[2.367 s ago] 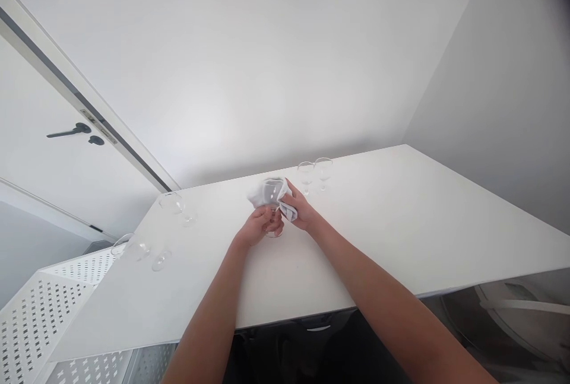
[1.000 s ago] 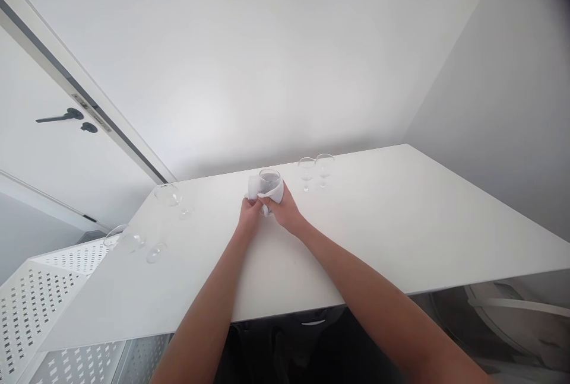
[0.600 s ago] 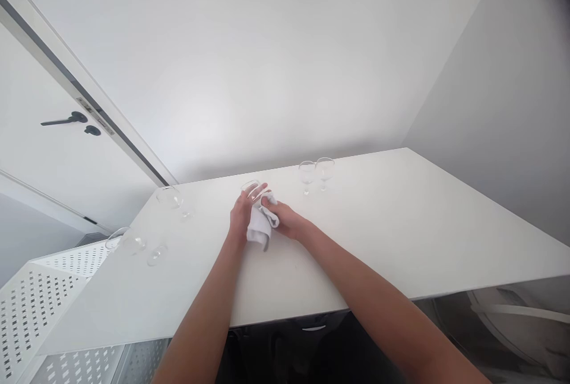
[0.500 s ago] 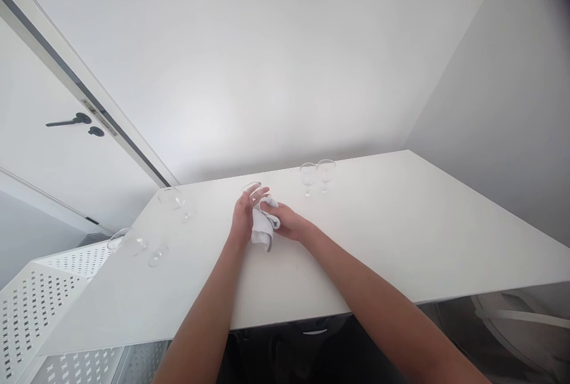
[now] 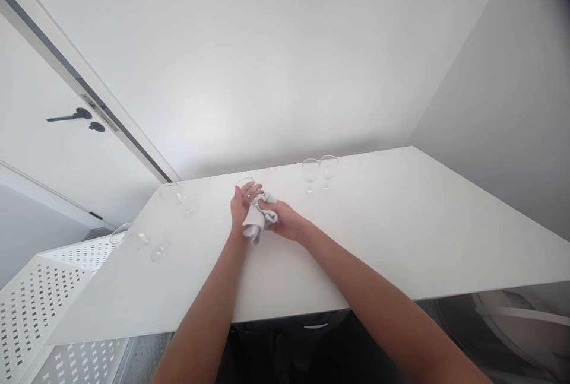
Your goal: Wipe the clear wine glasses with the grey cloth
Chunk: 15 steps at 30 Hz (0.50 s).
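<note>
My left hand (image 5: 240, 206) is closed around the bowl of a clear stemmed glass (image 5: 247, 184), whose rim faces up and away from me. A white cloth (image 5: 256, 222) is bunched in my right hand (image 5: 285, 218), pressed against the lower part of that glass. The cloth hides the glass's stem and foot, and one loose end hangs down between my wrists. Both hands are just above the middle of the white table (image 5: 365, 241).
Two clear stemmed glasses, a left one (image 5: 310, 173) and a right one (image 5: 328, 168), stand upright near the table's back edge. At the left are two more, a far one (image 5: 173, 195) and a near one (image 5: 133, 240). White perforated panels (image 5: 35, 307) flank the table.
The glass and both hands have shifted slightly left, and the glass rim has tilted more into view. The cloth's hanging end has swung left.
</note>
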{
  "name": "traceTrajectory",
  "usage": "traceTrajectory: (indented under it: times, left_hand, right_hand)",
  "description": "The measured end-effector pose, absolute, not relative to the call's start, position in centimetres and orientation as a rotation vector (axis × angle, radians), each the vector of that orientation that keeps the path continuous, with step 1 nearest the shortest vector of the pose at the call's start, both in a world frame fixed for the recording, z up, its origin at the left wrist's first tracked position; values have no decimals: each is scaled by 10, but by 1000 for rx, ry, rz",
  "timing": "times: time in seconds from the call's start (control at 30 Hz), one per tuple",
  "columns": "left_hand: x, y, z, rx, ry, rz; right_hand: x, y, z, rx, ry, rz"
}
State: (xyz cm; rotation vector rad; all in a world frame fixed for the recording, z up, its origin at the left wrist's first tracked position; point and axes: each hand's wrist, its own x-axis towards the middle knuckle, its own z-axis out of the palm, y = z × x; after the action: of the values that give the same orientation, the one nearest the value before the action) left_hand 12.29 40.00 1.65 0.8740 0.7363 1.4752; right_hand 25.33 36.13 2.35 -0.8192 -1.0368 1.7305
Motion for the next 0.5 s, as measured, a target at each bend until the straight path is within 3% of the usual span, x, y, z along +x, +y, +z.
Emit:
traceTrajectory:
  times: [0.07,0.23,0.4,0.5]
  left_hand:
    - [123,399,17,873,711,1457]
    - [123,400,16,932,739,1494]
    - [121,403,14,897,750,1484]
    - [121,402,16,929,775,1501]
  right_hand:
    - [256,361,24,-735,-1035,1860]
    - [249,362,20,-1032,-1199,1332]
    - [245,364,15,-784,-1104,1722]
    - [244,365,13,-969,-1205,1397]
